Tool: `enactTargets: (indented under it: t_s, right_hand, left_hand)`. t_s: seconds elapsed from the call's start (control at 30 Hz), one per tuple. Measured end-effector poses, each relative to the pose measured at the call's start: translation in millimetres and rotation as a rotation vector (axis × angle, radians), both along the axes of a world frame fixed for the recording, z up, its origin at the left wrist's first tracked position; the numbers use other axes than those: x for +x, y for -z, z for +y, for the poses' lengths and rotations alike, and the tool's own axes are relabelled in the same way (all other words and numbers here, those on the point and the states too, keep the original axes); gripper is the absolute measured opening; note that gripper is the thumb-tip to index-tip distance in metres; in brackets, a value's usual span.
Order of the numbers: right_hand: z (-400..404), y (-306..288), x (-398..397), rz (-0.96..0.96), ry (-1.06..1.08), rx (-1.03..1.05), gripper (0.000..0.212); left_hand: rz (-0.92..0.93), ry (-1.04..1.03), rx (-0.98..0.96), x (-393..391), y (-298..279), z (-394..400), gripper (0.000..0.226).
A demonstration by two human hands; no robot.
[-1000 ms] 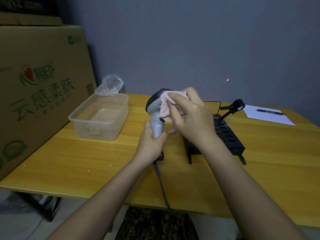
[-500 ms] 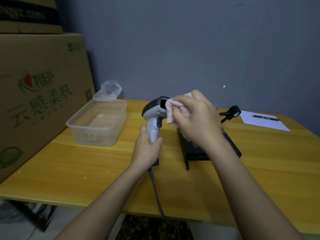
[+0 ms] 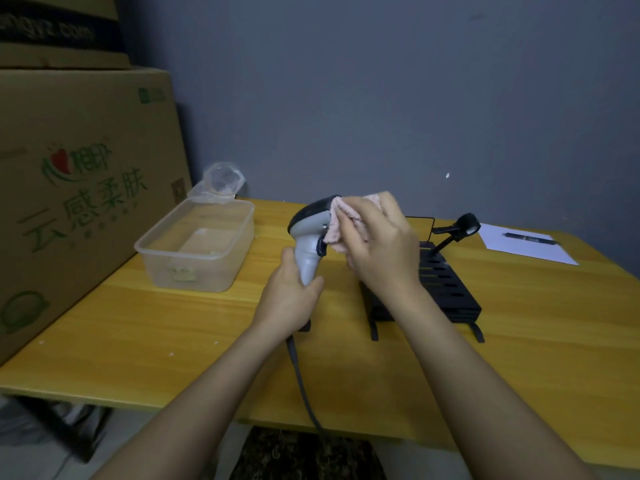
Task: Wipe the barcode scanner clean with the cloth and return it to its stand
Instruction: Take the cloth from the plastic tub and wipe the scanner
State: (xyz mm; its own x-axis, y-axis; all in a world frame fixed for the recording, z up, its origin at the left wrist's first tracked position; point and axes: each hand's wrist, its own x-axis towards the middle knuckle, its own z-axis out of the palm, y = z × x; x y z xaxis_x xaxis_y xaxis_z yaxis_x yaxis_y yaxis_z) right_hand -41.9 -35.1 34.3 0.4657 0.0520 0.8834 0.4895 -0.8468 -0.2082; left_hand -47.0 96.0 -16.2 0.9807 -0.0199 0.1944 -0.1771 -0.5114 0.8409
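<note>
My left hand [image 3: 289,299] grips the handle of a grey and black barcode scanner [image 3: 308,233], held upright above the yellow table [image 3: 138,327]. Its cable [image 3: 301,386] hangs down past the table's front edge. My right hand [image 3: 381,244] presses a pink cloth [image 3: 334,226] against the scanner's front face, which the cloth hides. The black stand [image 3: 446,289] sits on the table behind my right wrist, with its slim arm and ring holder [image 3: 467,225] raised at the far end.
A clear plastic box [image 3: 197,251] with crumpled plastic wrap [image 3: 220,183] behind it stands at the left. Large cardboard boxes [image 3: 76,188] line the left edge. A sheet of paper [image 3: 526,247] with a pen [image 3: 530,238] lies at the far right. A grey wall closes the back.
The cloth has slid over the scanner's front, from the window down toward the trigger. My left hand keeps the same grip on the handle.
</note>
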Motion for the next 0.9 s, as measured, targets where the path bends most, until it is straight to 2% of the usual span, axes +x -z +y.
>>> enactTargets:
  t_s: [0.1, 0.17, 0.3, 0.37, 0.47, 0.5, 0.63, 0.73, 0.83, 0.9]
  right_hand:
    - [4.9, 7.6, 10.8, -0.173, 0.293, -0.281, 0.011]
    - [5.9, 6.8, 15.4, -0.199, 0.368, -0.342, 0.013]
    - [0.4, 6.9, 17.1, -0.053, 0.335, -0.364, 0.005]
    - [3.2, 1.1, 14.6, 0.075, 0.32, -0.311, 0.008]
    - [1.7, -2.7, 18.0, 0.31, 0.437, -0.374, 0.009]
    - [-0.7, -2.2, 18.7, 0.322, 0.46, -0.407, 0.009]
    - [-11.3, -9.7, 17.8, 0.196, 0.359, -0.55, 0.023]
    - [-18.5, -16.0, 17.1, 0.188, 0.288, -0.7, 0.022]
    - [-27.2, -24.3, 15.0, 0.242, 0.108, -0.66, 0.01]
    - [-31.1, -28.6, 15.6, 0.347, 0.014, -0.519, 0.014]
  left_hand:
    - [0.06, -0.008, 0.063, -0.1, -2.4, 0.1, 0.02]
    - [0.092, -0.02, 0.084, -0.3, -1.3, 0.7, 0.022]
    - [0.111, -0.05, 0.111, 0.3, -0.2, 5.7, 0.023]
    - [0.094, -0.062, 0.122, 1.6, -0.6, 6.4, 0.023]
    - [0.029, -0.078, 0.131, 4.8, -2.4, 5.9, 0.024]
    - [-0.004, -0.088, 0.133, 5.6, -3.9, 6.3, 0.024]
    - [-0.104, -0.119, 0.156, 7.2, -8.5, 11.1, 0.025]
    - [-0.129, -0.121, 0.173, 8.6, -8.7, 12.2, 0.024]
    - [-0.147, -0.124, 0.178, 9.7, -8.7, 11.8, 0.025]
    - [-0.157, -0.139, 0.172, 10.0, -7.8, 10.0, 0.025]
